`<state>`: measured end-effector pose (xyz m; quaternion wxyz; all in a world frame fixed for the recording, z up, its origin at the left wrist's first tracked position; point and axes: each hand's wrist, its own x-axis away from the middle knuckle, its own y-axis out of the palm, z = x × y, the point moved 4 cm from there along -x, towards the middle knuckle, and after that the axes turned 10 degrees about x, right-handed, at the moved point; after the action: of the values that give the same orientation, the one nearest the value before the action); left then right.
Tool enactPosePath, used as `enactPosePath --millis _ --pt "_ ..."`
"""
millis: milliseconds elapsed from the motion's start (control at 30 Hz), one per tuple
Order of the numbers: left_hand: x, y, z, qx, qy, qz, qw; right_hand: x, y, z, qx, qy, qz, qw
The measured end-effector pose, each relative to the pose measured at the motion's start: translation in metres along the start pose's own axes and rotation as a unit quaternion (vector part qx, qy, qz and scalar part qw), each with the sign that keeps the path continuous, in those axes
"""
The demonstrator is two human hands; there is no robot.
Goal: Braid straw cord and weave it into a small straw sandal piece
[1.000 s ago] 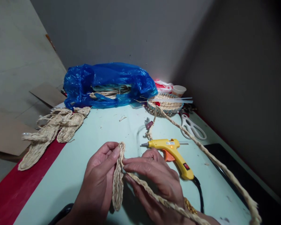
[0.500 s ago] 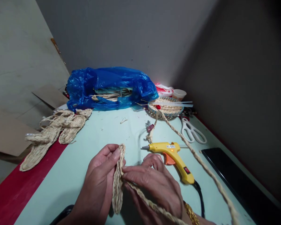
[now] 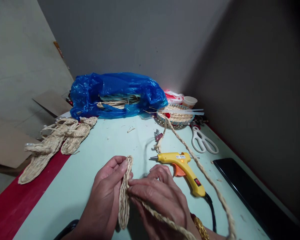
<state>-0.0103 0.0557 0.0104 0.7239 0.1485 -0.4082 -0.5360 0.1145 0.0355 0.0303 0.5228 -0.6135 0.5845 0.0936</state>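
My left hand pinches the upper end of a small coiled straw sole, held on edge above the table. From the right, my right hand presses its fingers against the sole's side, closed on the braided straw cord where it meets the sole. The cord runs out beneath that hand, and a further length loops back across the table at the right. Just beyond the right hand lies a yellow glue gun with an orange trigger and its light on.
Finished straw slippers lie on the left edge. At the back are a blue plastic bag of straw, a woven basket with glue sticks, and a paper cup. White-handled scissors and a black phone-like slab are at right.
Both hands keep their hold on the sole and cord, with barely any shift. The loose cord at the right has swung a little to the left. The whole view has shifted slightly.
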Motion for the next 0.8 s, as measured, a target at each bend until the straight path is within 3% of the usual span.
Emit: enactPosePath --millis 367,567,667,800 --pt "-0.004 0.001 0.004 0.040 0.028 -0.021 0.999 -0.004 -0.003 0.005 0.003 -0.030 -0.003 1.000" --pt "-0.006 0.005 0.006 0.027 0.038 -0.048 0.998 0.001 0.002 0.014 0.023 -0.042 -0.066 0.997" --pt "-0.002 0.007 0.008 -0.014 0.041 -0.062 0.997 0.003 0.004 0.022 0.054 -0.013 -0.078 0.995" --pt "0.003 0.007 0.012 -0.076 0.069 -0.050 0.993 -0.005 -0.010 0.029 0.028 0.050 -0.020 0.998"
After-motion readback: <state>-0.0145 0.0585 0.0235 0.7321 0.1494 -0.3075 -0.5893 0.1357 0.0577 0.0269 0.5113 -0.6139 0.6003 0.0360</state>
